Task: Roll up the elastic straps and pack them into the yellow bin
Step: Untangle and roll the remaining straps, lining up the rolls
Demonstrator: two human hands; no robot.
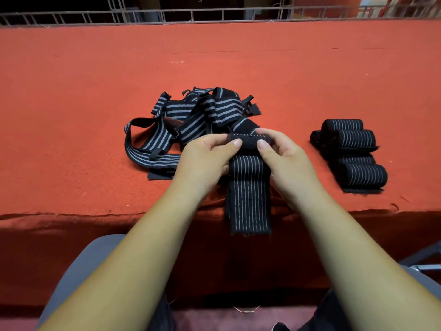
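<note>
Because a tight coil has to start evenly from both edges, the left hand (pixel 202 161) and the right hand (pixel 286 161) are meeting at the top end of one striped strap (pixel 249 192), each pinching a side of the small roll (pixel 249 139) forming there, thumbs on the near face and the other fingers (pixel 212 139) curling behind it. The unrolled tail is hanging over the front edge of the desk (pixel 71 120), probably so its own weight is keeping it straight while it is being wound. Just behind the hands a tangled pile of loose straps (pixel 188 120) is lying within easy reach, while well apart to the right a cluster of finished rolls (pixel 350 151) is sitting side by side, seemingly waiting for packing. The yellow bin is not showing anywhere, so where the rolls are going is impossible to say. The hands are hiding the ends of the roll and how many turns it has, the finished rolls are overlapping so counting them is proving uncertain, and the wire railing (pixel 167 16) along the far edge is being cut off by the top of the view, with only dark blur beyond
</note>
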